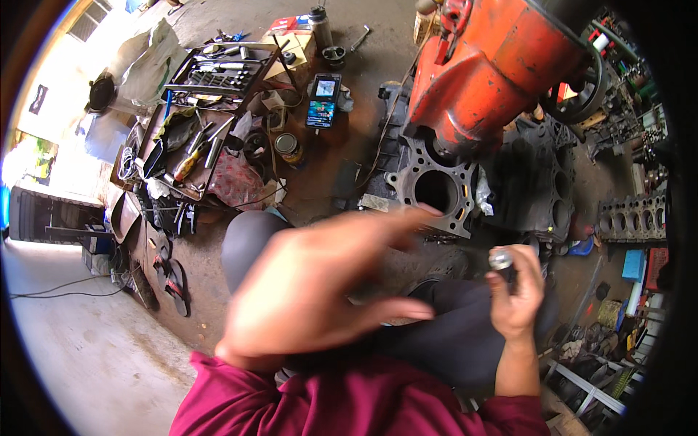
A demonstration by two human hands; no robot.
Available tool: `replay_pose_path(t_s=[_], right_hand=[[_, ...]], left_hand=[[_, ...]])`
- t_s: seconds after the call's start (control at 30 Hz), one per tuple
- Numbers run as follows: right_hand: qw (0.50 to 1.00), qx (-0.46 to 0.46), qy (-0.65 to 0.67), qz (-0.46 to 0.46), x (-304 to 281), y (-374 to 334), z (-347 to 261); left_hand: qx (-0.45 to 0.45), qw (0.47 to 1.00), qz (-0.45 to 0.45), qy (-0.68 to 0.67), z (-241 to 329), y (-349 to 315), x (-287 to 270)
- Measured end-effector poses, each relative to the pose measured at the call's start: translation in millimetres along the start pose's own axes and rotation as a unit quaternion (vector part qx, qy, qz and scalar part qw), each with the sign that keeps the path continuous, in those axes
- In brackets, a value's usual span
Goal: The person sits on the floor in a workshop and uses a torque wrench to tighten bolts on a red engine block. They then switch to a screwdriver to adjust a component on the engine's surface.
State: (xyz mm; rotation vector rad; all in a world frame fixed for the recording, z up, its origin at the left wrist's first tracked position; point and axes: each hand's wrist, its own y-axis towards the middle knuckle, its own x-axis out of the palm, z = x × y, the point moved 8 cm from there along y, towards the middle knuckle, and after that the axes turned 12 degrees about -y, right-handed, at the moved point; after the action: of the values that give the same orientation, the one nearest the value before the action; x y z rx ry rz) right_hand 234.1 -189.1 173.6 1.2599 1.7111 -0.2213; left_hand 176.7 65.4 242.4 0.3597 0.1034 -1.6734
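Observation:
My left hand (pixel 313 280) is raised over my lap, blurred by motion. Its thumb and fingers are stretched out and apart with nothing between them. In my right hand (pixel 518 294), on the right side over my leg, the fingers wrap round a short cylindrical metal tool; its round shiny end (pixel 500 259) points up. The rest of that tool is hidden in the fist. Beyond both hands stands a grey engine block (pixel 465 218) with a round bore in its top face. A large orange machine (pixel 476 80) rises right behind that face, its lower end touching or close above it.
At the left, a metal tool stand (pixel 156 167) carries several hand tools, with a tray of sockets (pixel 218 76) above. A phone (pixel 323 102) and a tin can (pixel 289 147) stand nearby. Sandals (pixel 173 283) lie on the floor. Another cylinder block (pixel 632 218) is at the right.

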Motion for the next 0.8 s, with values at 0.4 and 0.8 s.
replay_pose_path(t_s=[0.4,0.8], right_hand=[[0.882,0.247,0.380,0.127,-7.0,-18.8,110.6],[0.883,0.293,0.343,0.130,13.3,-5.3,104.5]], left_hand=[[-0.400,0.868,0.285,0.077,-437.3,-142.6,-79.1],[-0.394,0.851,0.237,0.254,-581.4,-119.2,-113.9]])
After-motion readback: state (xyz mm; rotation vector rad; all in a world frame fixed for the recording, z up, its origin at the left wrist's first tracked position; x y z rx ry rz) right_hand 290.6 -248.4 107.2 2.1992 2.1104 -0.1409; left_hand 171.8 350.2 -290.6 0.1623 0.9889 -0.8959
